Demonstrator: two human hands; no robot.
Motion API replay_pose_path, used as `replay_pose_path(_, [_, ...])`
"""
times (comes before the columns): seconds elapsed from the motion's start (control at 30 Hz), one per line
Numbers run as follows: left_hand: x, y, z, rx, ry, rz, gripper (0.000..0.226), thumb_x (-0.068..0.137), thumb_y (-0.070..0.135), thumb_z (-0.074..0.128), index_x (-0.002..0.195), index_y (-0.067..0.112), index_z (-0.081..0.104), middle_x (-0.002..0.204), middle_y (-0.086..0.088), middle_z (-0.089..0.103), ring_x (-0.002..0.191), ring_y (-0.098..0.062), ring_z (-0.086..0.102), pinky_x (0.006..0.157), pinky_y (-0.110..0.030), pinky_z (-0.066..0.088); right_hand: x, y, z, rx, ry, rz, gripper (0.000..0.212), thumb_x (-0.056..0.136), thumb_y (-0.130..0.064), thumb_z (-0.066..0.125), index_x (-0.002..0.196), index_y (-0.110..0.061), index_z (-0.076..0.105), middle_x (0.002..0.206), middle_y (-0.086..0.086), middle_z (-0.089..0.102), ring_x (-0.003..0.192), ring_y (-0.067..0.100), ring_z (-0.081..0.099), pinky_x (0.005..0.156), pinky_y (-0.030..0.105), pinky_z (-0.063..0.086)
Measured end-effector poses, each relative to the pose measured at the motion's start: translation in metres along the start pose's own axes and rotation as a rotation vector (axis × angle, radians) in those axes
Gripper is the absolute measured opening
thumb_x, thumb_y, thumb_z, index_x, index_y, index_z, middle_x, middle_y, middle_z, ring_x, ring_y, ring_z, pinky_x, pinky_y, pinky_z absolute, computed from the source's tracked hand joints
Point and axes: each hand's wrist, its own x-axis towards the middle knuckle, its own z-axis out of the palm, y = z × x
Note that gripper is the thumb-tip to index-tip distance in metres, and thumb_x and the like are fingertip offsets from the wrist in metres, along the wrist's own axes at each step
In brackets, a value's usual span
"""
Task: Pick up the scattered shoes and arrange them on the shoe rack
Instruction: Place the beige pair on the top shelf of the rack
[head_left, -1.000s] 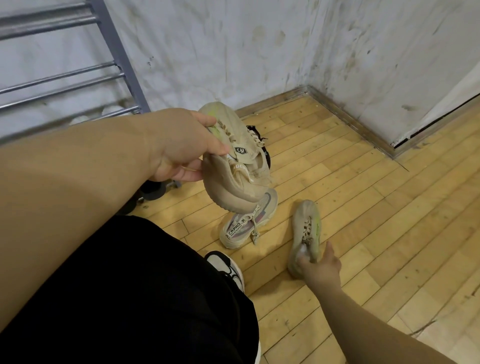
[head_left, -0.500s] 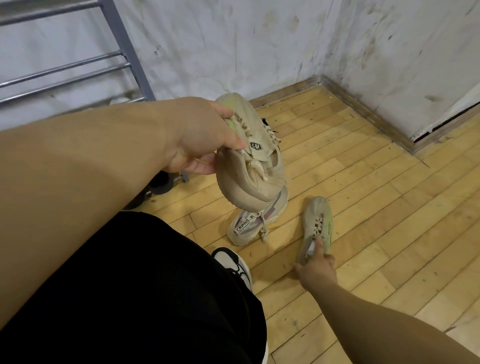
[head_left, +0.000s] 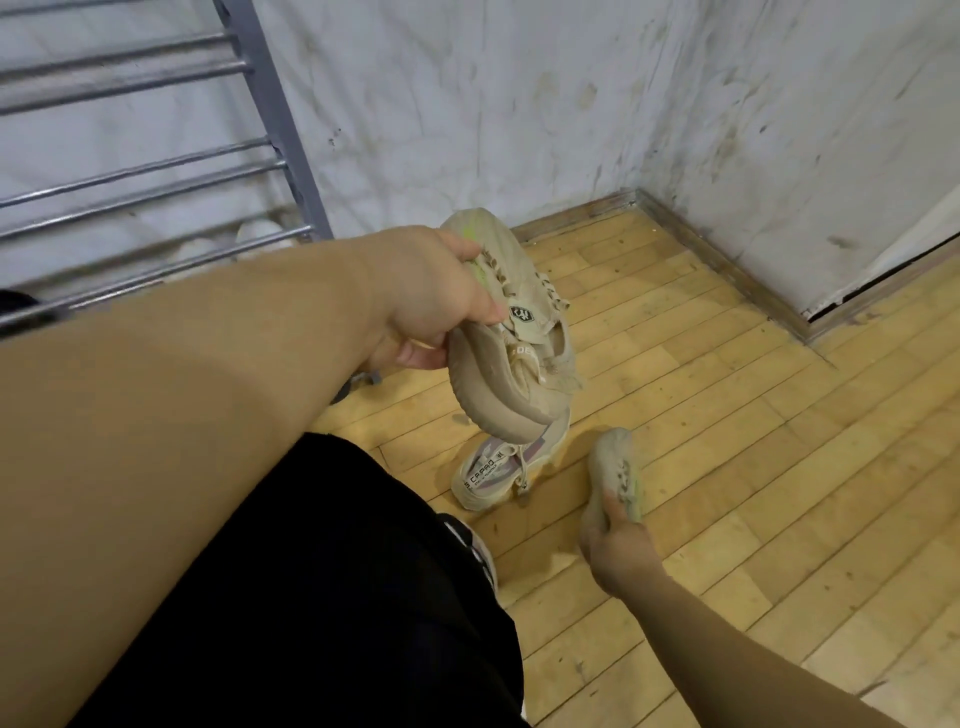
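My left hand is shut on two beige sneakers, held together above the floor with one sole facing me. Lower right, my right hand grips the heel of a third beige sneaker with a green stripe, tilted up off the wooden floor. A grey-and-beige sneaker with printed lettering lies on the floor between them, partly hidden by the held pair. The metal shoe rack stands at the upper left, with pale shoes on a low shelf.
Stained white walls meet in a corner at the top, with a baseboard along the floor. My black shorts and my own black-and-white shoe fill the lower left. Wooden floor stretches to the right.
My right hand has closed around the green-striped sneaker's heel and tipped it up off the floor. My left hand with the two sneakers has held about steady.
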Motion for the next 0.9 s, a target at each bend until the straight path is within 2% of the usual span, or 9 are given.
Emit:
replay_pose_path(0.1, [-0.012,0.01,0.001,-0.091,0.014,0.034,0.073,0.091,0.01,0.074,0.15,0.038,0.043,0.119,-0.001,0.068,0.093,-0.019,0.07,0.072,-0.034,0.06,-0.022,-0.027,-0.023,0.161,-0.01,-0.147,0.064,0.105,-0.021,0.048,0.161,-0.036,0.021,0.151,0.008,0.051,0.12,0.023,0.058,0.093,0.031,0.047])
replay_pose_path(0.23, [-0.034,0.021,-0.001,-0.176,0.054,0.132,0.078,0.089,0.01,0.076,0.152,0.039,0.04,0.121,0.002,0.065,0.105,-0.024,0.07,0.088,-0.045,0.06,-0.051,-0.079,-0.063,0.28,-0.023,-0.318,0.067,0.1,-0.036,0.048,0.154,-0.056,0.013,0.122,-0.004,0.068,0.089,0.011,0.061,0.073,0.027,0.047])
replay_pose_path(0.3, [-0.05,0.022,-0.008,-0.186,0.076,0.206,0.08,0.089,0.01,0.076,0.154,0.038,0.039,0.119,0.004,0.065,0.101,-0.025,0.072,0.086,-0.047,0.062,-0.07,-0.109,-0.082,0.361,0.024,-0.418,0.064,0.097,-0.046,0.048,0.153,-0.06,0.02,0.114,-0.01,0.058,0.087,0.011,0.057,0.077,0.029,0.047])
replay_pose_path(0.37, [-0.07,0.019,-0.025,-0.196,0.111,0.278,0.078,0.091,0.011,0.076,0.154,0.039,0.039,0.117,0.011,0.062,0.096,-0.02,0.07,0.077,-0.038,0.062,-0.092,-0.14,-0.102,0.403,0.057,-0.573,0.061,0.096,-0.052,0.05,0.154,-0.055,0.031,0.127,-0.015,0.043,0.107,0.01,0.047,0.093,0.032,0.041])
replay_pose_path(0.43, [-0.09,0.013,-0.052,-0.2,0.165,0.347,0.076,0.091,0.014,0.076,0.152,0.041,0.041,0.118,0.016,0.062,0.094,-0.019,0.07,0.07,-0.035,0.059,-0.122,-0.173,-0.12,0.407,0.121,-0.697,0.058,0.104,-0.039,0.051,0.158,-0.047,0.03,0.145,-0.025,0.04,0.126,-0.002,0.042,0.105,0.021,0.034])
replay_pose_path(0.5, [-0.111,0.001,-0.086,-0.207,0.226,0.395,0.075,0.09,0.017,0.077,0.15,0.044,0.042,0.122,0.015,0.064,0.1,-0.025,0.071,0.078,-0.044,0.061,-0.155,-0.203,-0.137,0.355,0.192,-0.794,0.057,0.108,-0.027,0.05,0.157,-0.046,0.028,0.147,-0.039,0.029,0.125,-0.025,0.034,0.098,-0.003,0.026])
replay_pose_path(0.6, [-0.141,-0.025,-0.134,-0.24,0.309,0.446,0.075,0.088,0.017,0.079,0.148,0.047,0.044,0.135,0.016,0.059,0.108,-0.022,0.069,0.086,-0.044,0.06,-0.201,-0.246,-0.147,0.255,0.247,-0.936,0.056,0.108,-0.03,0.049,0.155,-0.051,0.028,0.138,-0.051,0.024,0.116,-0.04,0.024,0.092,-0.009,0.021])
replay_pose_path(0.77, [-0.174,-0.076,-0.199,-0.283,0.483,0.485,0.077,0.087,0.013,0.079,0.149,0.044,0.045,0.133,0.018,0.059,0.105,-0.018,0.07,0.078,-0.04,0.061,-0.241,-0.324,-0.128,0.055,0.281,-1.132,0.058,0.109,-0.031,0.045,0.155,-0.059,0.023,0.158,-0.025,0.029,0.135,-0.006,0.035,0.108,0.011,0.03])
replay_pose_path(0.9, [-0.181,-0.115,-0.246,-0.31,0.602,0.457,0.079,0.084,0.022,0.083,0.147,0.05,0.044,0.137,0.016,0.059,0.108,-0.02,0.07,0.09,-0.049,0.06,-0.244,-0.399,-0.094,-0.066,0.303,-1.212,0.058,0.109,-0.028,0.044,0.157,-0.051,0.024,0.155,-0.003,0.036,0.138,0.015,0.041,0.107,0.021,0.033])
